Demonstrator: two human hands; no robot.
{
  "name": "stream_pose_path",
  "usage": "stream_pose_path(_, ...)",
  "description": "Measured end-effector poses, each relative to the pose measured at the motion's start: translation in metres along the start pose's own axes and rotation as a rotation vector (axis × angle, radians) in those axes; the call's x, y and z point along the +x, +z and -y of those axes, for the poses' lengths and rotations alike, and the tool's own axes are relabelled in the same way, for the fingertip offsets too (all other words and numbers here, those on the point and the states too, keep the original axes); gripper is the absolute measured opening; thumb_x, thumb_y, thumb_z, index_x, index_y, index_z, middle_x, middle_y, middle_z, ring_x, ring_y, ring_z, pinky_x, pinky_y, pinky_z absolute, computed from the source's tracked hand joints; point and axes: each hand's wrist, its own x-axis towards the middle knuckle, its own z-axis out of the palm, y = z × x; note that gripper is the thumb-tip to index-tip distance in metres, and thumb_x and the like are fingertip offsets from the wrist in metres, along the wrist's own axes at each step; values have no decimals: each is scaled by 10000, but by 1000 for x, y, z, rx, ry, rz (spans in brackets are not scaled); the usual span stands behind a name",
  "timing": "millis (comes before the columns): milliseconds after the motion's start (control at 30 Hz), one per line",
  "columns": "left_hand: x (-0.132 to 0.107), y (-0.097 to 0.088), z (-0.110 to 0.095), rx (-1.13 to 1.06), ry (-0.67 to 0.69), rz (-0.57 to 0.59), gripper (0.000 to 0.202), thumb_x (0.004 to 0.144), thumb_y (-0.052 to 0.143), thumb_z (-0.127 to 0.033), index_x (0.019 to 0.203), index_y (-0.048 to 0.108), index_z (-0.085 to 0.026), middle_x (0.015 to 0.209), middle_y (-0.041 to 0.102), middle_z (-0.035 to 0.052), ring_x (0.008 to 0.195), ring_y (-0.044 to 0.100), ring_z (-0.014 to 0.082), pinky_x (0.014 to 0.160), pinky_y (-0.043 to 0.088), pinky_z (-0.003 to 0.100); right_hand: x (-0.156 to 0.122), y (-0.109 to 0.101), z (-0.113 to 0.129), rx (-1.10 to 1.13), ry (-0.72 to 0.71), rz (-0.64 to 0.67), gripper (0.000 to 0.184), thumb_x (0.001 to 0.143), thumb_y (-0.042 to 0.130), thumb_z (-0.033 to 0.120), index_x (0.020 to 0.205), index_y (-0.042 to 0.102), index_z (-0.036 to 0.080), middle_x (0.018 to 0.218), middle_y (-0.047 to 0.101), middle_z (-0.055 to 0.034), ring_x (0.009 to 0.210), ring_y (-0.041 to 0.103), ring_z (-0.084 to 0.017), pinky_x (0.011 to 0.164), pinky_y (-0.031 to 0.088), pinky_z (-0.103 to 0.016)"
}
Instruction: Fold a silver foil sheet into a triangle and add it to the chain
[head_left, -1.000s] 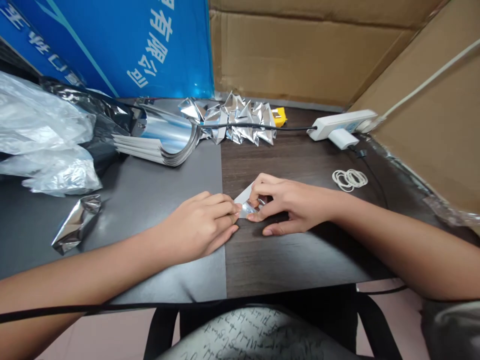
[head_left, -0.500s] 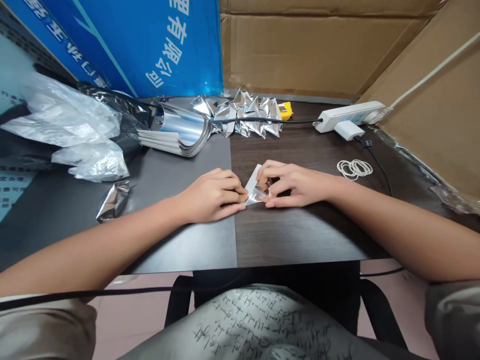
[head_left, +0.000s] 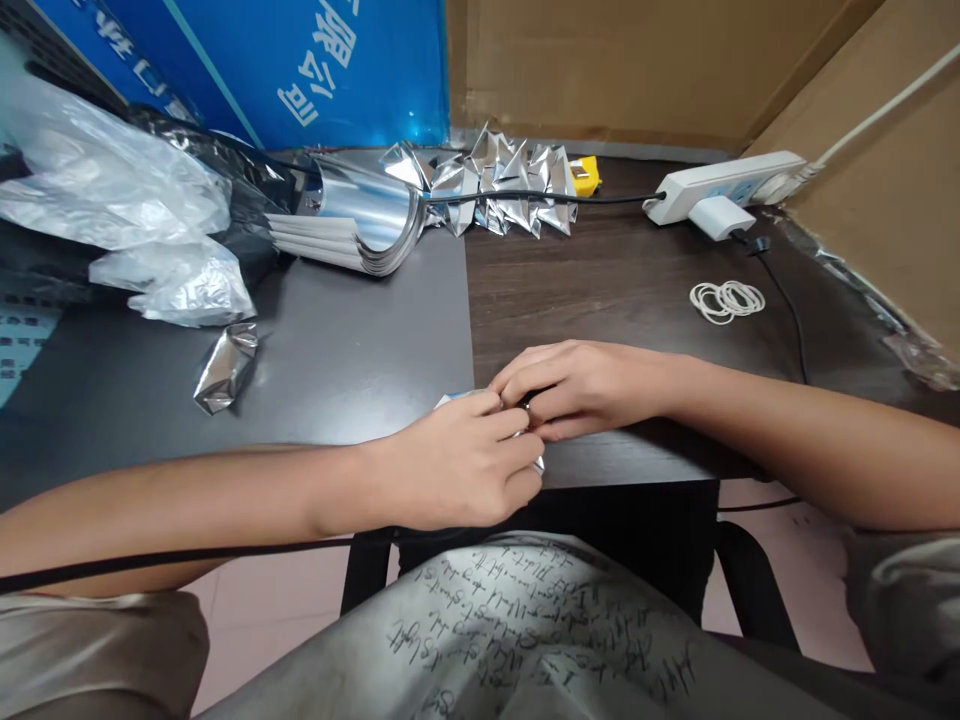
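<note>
Near the front edge of the desk, my left hand (head_left: 469, 462) curls palm-down over a small piece of silver foil sheet (head_left: 539, 465). Only bits of the foil show, at the fingertips and above the knuckles. Beside it, my right hand (head_left: 585, 388) is closed, with its fingertips touching the left fingers and pinching at the same piece. Most of the foil's shape is hidden under both hands. Farther back lie a curved stack of silver-faced sheets (head_left: 379, 215) and several pointed, folded foil pieces (head_left: 517, 190).
Clear plastic bags (head_left: 172, 215) and a crumpled silver packet (head_left: 226, 368) are on the left. At the right are white rubber bands (head_left: 727, 300) and a power strip (head_left: 739, 185) with cables. A yellow object (head_left: 585, 176) sits by the folded foil; cardboard (head_left: 600, 70) walls the back.
Both hands have come nearer to the desk's front edge with the foil. My left hand has shifted over it, covering most of what showed before. The view has tilted down slightly.
</note>
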Motion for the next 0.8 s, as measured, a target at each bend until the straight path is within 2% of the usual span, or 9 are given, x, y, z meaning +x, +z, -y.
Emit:
stream_pose_path(67, 0, 0, -7, 13, 22, -45, 209, 915, 629, -138, 716, 677, -177, 692, 613, 20, 666, 532, 181, 639, 370, 350, 2, 4, 5, -48, -3, 22, 264, 1044, 527, 305, 956, 710, 136, 1137, 693, -101, 1220, 618, -172, 1076, 513, -343)
stream_pose_path(167, 0, -1, -9, -5, 23, -53, 270, 920, 597, -110, 665, 638, -189, 671, 600, 14, 638, 508, 169, 628, 364, 348, 2, 7, 8, -80, 11, 40, 260, 1050, 518, 318, 993, 719, 164, 1198, 685, -88, 1233, 610, -163, 1084, 495, -345)
stream_pose_path(333, -3, 0, 10, -52, -57, 9, 296, 1036, 523, -224, 791, 686, -197, 760, 645, 15, 752, 546, 159, 692, 393, 327, -5, 1, -1, -136, 23, -3, 264, 1034, 553, 332, 948, 730, 156, 1133, 690, -89, 1157, 643, -174, 1035, 510, -353)
stream_pose_path(467, -7, 2, 28, -75, -112, 45, 315, 1060, 517, -380, 908, 727, -201, 832, 666, 28, 835, 550, 179, 732, 391, 320, -12, -6, -12, -187, 52, -60, 252, 1022, 580, 345, 979, 731, 149, 1130, 690, -83, 1128, 655, -163, 999, 522, -330)
stream_pose_path(567, -7, 2, 29, -100, -92, 70, 385, 1048, 513, -503, 939, 730, -204, 846, 671, 34, 855, 554, 185, 730, 377, 328, -13, -7, -12, -189, 58, -47, 259, 1027, 570, 359, 996, 723, 152, 1132, 688, -73, 1132, 649, -154, 989, 518, -312)
stream_pose_path(667, -4, 0, 20, -140, -38, 72, 465, 1030, 503, -575, 889, 724, -192, 830, 668, 34, 808, 543, 181, 702, 371, 344, -9, -3, -3, -161, 28, -8, 264, 1036, 550, 360, 983, 718, 163, 1113, 682, -67, 1165, 627, -161, 997, 507, -309)
stream_pose_path(733, -1, -1, 12, -140, 34, 45, 432, 1037, 531, -513, 809, 703, -189, 781, 653, 25, 758, 526, 173, 685, 372, 347, -6, 0, 4, -142, -5, 26, 260, 1042, 533, 326, 944, 722, 176, 1083, 680, -60, 1200, 600, -165, 1022, 496, -311)
stream_pose_path(800, 2, -1, 7, -111, 88, 10, 339, 1028, 587, -328, 726, 663, -194, 708, 625, 4, 709, 509, 156, 672, 370, 339, -4, 2, 10, -131, -34, 49, 282, 1042, 528, 312, 886, 723, 180, 1072, 679, -57, 1229, 575, -172, 1048, 487, -317)
